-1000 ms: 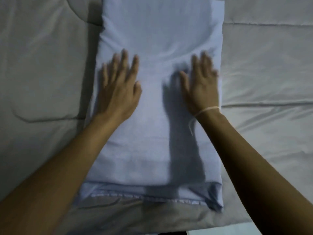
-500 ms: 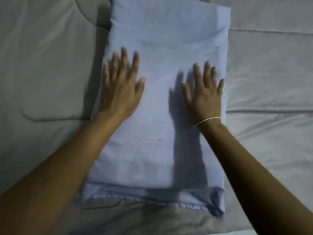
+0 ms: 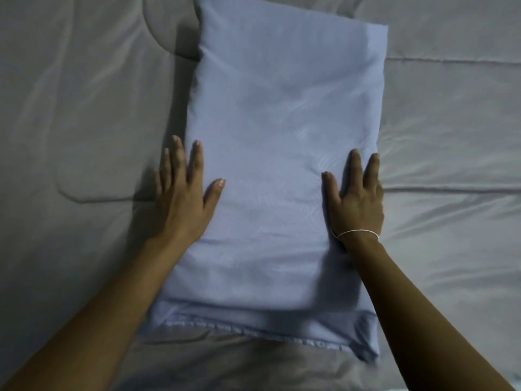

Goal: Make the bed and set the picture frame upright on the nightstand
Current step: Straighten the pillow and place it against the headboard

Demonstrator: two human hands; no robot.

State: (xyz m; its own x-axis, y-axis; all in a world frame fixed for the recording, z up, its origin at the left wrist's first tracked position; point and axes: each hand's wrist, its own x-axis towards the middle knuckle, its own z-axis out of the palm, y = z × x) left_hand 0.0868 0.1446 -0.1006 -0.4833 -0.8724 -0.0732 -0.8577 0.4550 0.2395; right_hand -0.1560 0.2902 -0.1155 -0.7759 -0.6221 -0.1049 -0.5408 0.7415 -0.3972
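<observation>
Pale-blue pillow [image 3: 282, 153] is laid lengthwise at frame centre on grey quilt [image 3: 451, 131]; top edge cut off. Left hand [image 3: 184, 198] and right hand [image 3: 356, 198] are pressed flat, fingers spread, along its side edges, nothing gripped. Pic frame, nightstand not visible.

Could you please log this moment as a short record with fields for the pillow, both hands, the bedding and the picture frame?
pillow: blue pillow, lying flat on the bedding, long side running away from the camera
left hand: open, flat on the pillow's left edge, outer fingers over the side
right hand: open, flat on the pillow's right edge
wristband: thin, light, on the right wrist
bedding: grey quilted cover, lightly creased
picture frame: not in view
nightstand: not in view
</observation>
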